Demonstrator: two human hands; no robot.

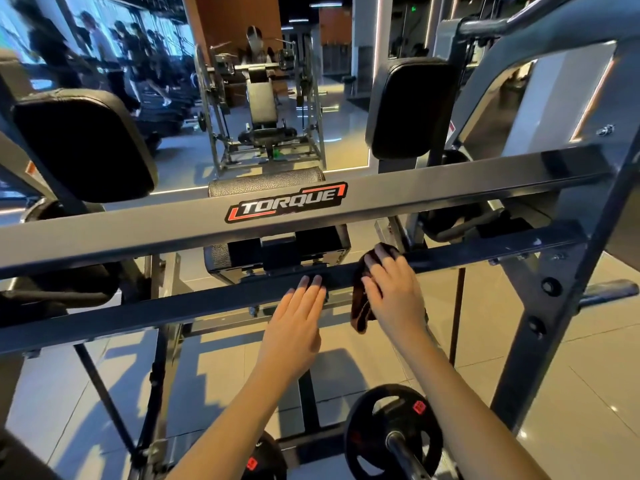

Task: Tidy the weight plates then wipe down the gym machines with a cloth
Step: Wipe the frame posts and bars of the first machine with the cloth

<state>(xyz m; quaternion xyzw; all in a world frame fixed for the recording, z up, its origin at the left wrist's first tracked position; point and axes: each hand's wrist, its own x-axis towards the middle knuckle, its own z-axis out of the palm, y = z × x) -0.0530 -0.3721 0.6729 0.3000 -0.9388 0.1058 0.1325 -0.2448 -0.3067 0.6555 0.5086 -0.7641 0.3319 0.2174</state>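
A grey gym machine with a TORQUE label (287, 201) stands right before me. Its lower crossbar (173, 306) runs from lower left to upper right. My right hand (391, 289) presses a dark brown cloth (362, 306) onto that bar, with the fingers spread over the cloth and part of it hanging below the bar. Just left of it, my left hand (294, 327) lies flat with straight fingers touching the same bar. A black weight plate (394, 431) sits on a peg at the bottom, and another plate (263, 459) shows partly beside it.
Black pads (83, 143) (412, 105) flank the machine's upper frame. A mirror behind reflects a bench machine (263, 109) and several people on treadmills (114, 53). A grey upright with bolts (540, 306) and a bare peg (609, 292) stand at the right. The floor is pale tile.
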